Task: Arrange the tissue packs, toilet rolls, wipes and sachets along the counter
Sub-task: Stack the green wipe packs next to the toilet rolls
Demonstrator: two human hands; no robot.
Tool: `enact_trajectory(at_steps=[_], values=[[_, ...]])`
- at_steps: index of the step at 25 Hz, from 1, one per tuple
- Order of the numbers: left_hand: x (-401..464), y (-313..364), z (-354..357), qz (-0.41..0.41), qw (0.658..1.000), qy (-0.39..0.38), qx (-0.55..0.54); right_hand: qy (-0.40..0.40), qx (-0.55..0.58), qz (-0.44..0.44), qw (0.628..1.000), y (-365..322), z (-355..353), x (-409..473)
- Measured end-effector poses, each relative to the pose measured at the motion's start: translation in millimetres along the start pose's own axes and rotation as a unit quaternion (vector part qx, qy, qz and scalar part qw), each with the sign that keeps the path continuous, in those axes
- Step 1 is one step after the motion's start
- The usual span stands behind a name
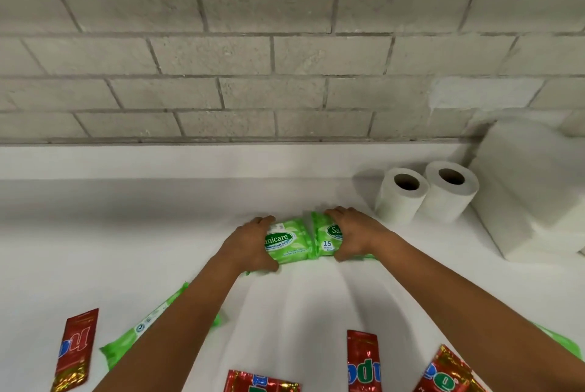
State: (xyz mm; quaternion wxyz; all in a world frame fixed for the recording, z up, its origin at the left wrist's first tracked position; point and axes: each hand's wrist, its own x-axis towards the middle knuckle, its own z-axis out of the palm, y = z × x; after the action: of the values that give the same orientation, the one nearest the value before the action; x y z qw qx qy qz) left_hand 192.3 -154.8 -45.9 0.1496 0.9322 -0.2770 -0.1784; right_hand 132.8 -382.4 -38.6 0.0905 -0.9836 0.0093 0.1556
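Two green wipes packs lie side by side on the white counter (158,233). My left hand (250,249) grips the left wipes pack (286,244). The right wipes pack (326,241) is held by my right hand (351,233); the two packs touch end to end. Two white toilet rolls (400,198) (446,192) stand upright just to the right of the packs. White tissue packs (531,189) are stacked against the wall at the far right. Another green wipes pack (136,334) lies partly under my left forearm.
Several red sachets lie near the front edge: one at the left (76,350), one at the bottom middle (259,385), two at the right (362,360) (443,376). A green pack edge (563,342) shows beside my right forearm. A grey brick wall (285,59) backs the counter.
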Motion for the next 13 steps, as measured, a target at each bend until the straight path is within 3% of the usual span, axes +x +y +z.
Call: enact_trajectory(at_steps=[4,13], values=[[21,-10,-28,0.007,1.000,0.021,0.000,0.033,0.015,-0.005,0.999,3,-15,16],[70,-29,-47,0.010,0.999,-0.037,-0.033,0.008,0.040,0.008,0.999,16,-22,62]])
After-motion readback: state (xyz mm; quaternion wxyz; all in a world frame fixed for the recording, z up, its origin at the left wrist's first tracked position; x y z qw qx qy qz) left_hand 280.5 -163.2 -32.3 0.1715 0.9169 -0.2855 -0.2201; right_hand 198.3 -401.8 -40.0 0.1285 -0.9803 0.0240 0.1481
